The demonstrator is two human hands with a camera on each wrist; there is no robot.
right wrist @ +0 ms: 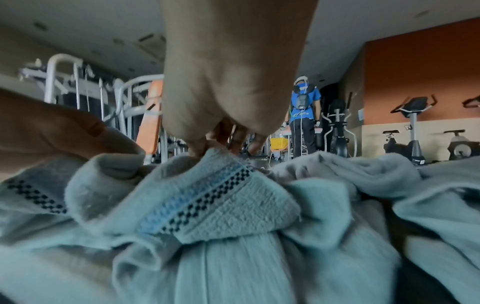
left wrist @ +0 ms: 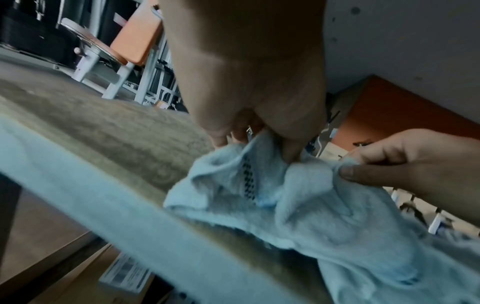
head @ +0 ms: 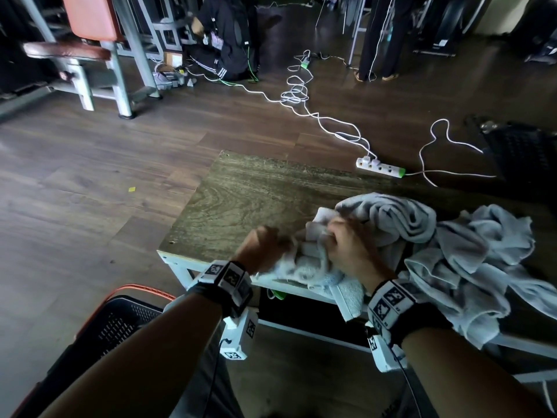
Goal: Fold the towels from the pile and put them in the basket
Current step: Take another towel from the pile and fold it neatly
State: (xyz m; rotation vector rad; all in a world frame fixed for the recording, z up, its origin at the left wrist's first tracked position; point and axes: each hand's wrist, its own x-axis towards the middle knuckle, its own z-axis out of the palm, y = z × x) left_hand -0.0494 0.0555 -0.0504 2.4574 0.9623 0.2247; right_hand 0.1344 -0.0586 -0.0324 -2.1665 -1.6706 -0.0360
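A light blue towel (head: pixel 304 268) with a checked border lies bunched at the near edge of the low wooden table (head: pixel 247 194), one end drooping over the edge. My left hand (head: pixel 265 247) pinches its left part; in the left wrist view the left hand (left wrist: pixel 259 127) grips a towel (left wrist: pixel 298 205) fold. My right hand (head: pixel 349 245) grips the same towel just to the right; the right hand (right wrist: pixel 223 135) holds the striped edge of the towel (right wrist: pixel 215 205). The pile of grey towels (head: pixel 452 245) lies to the right. A black basket (head: pixel 120 321) with an orange rim stands on the floor at lower left.
A white power strip (head: pixel 380 168) and loose cables (head: pixel 304 95) lie on the wooden floor beyond the table. A gym bench (head: pixel 90 40) stands at far left, a seated person (head: pixel 223 37) behind it. A person in blue (right wrist: pixel 303 115) stands near exercise bikes (right wrist: pixel 413 127).
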